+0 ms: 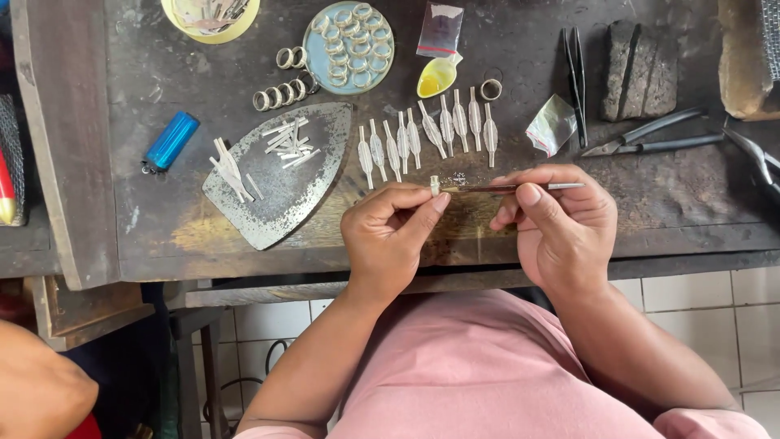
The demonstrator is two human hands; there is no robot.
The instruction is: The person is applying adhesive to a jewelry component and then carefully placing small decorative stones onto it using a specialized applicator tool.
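My left hand (388,230) pinches a tiny silver piece (435,184) between thumb and forefinger, just above the dark workbench (162,211). My right hand (561,223) grips thin tweezers (520,188) held level, their tip touching the small piece. Just beyond my hands lies a row of several flat silver leaf-shaped pieces (426,136). A small silver ring (491,89) sits at the row's far end.
An iron-shaped metal plate (280,183) with silver strips lies at left, a blue lighter (169,141) beside it. Farther back are a round dish of rings (349,47), loose rings (280,91), a yellow spoon (436,77), pliers (650,138), black tweezers (575,77) and charred blocks (638,69).
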